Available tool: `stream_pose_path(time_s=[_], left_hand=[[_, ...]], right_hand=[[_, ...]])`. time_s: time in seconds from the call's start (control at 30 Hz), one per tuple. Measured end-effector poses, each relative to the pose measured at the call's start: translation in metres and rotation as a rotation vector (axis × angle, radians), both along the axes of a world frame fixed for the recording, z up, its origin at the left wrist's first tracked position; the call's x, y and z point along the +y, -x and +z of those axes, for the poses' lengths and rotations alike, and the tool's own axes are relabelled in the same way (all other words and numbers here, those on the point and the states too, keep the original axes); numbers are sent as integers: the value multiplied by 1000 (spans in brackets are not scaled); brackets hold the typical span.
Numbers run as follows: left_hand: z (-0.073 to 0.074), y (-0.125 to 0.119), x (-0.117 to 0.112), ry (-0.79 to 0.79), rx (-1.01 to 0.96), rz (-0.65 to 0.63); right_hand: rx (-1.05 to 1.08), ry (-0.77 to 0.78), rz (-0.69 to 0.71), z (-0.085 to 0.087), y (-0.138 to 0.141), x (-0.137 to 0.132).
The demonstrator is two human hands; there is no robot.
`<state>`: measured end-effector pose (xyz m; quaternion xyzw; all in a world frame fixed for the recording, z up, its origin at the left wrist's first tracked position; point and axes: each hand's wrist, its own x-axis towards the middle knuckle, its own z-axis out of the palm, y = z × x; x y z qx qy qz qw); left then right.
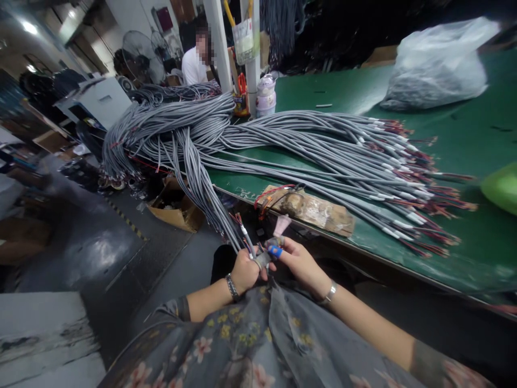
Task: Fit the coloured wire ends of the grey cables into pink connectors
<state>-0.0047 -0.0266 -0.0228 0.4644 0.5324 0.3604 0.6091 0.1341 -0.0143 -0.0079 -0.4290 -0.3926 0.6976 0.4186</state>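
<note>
In front of my lap, my left hand is closed around a grey cable, whose stripped end with thin coloured wires sticks up above the fist. My right hand meets it from the right, thumb and fingers pinched together. Blue tape wraps a fingertip of the right hand, and greyish wrapping shows on the fingers between the hands. What the right fingers pinch is too small to make out. A bundle of grey cables hangs off the bench edge down towards my left hand. Just beyond the fingers is a pale pink piece.
Many grey cables with stripped ends lie across the green bench. A wooden block sits at its front edge. Further back are a plastic bag and a lilac bottle. An open carton stands below. A person sits beyond.
</note>
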Motion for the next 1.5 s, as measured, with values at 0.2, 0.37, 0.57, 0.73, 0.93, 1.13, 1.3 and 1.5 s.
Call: stream_pose_path(time_s=[0.2, 0.37, 0.57, 0.73, 0.93, 1.13, 1.3, 1.5], left_hand=[[5, 1, -1, 4, 57, -30], [4, 1, -1, -25, 62, -7], [7, -1, 1, -19, 49, 29], [8, -1, 2, -19, 22, 41], [21, -2, 5, 43, -85, 36], [33, -6, 17, 117, -135, -74], [35, -9, 26, 136, -179, -132], [34, -12, 28, 144, -196, -120]], right_hand=[[-1, 9, -9, 1, 3, 0], [-12, -5, -42, -6, 1, -2], [8, 22, -34, -5, 2, -2], [39, 49, -36, -9, -3, 0], [207, 187, -45, -18, -22, 17], [67, -4, -39, -11, -20, 33], [-132, -174, -246, -9, -13, 34], [254, 111, -154, -13, -4, 41]])
